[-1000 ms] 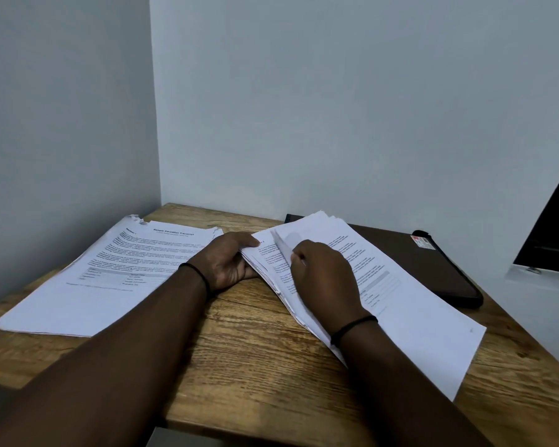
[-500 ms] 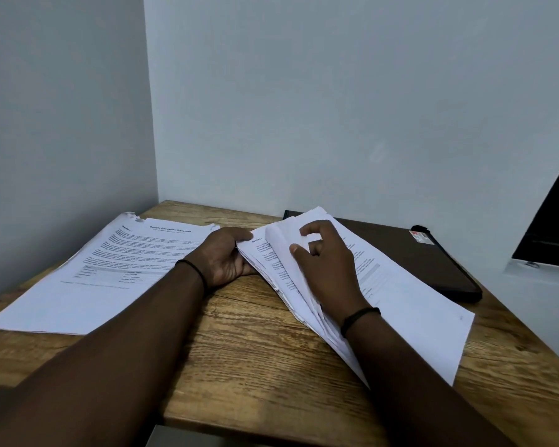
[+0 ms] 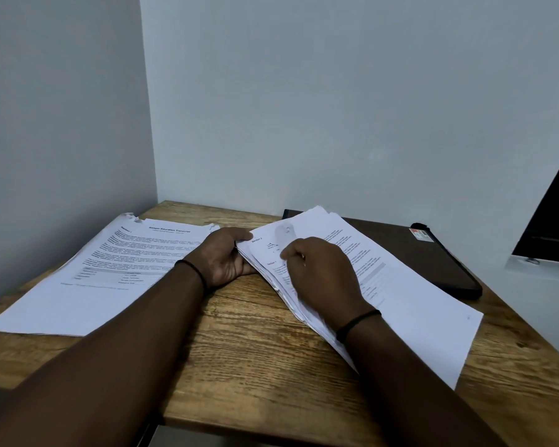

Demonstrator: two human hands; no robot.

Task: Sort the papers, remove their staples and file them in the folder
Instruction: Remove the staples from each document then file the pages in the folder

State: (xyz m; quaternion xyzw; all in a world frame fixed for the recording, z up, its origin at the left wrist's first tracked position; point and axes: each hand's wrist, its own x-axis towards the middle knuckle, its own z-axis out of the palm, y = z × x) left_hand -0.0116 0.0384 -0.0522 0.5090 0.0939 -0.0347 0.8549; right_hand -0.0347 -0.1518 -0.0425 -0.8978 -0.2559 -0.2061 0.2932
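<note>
A thick stack of printed papers (image 3: 410,304) lies slanted on the right half of the wooden table (image 3: 239,343). My left hand (image 3: 225,258) grips the stack's upper left corner, thumb on top. My right hand (image 3: 320,272) rests on the stack with its fingers curled near that corner; a blurred sheet corner shows just beyond its fingertips, and whether they pinch it is unclear. A second pile of papers (image 3: 88,285), headed as a transcript, lies flat on the left. A dark brown folder (image 3: 433,253) lies shut behind the right stack. No staple is visible.
The table sits in a corner, with walls at the left and the back. A red and white sticker (image 3: 419,234) marks the folder's far right corner. A dark window frame (image 3: 552,227) stands at the right. Bare wood shows between the two piles and along the front edge.
My right hand had lifted the top sheets' corner up half a second ago; it has now come back down onto the stack. My left hand keeps its hold on the corner.
</note>
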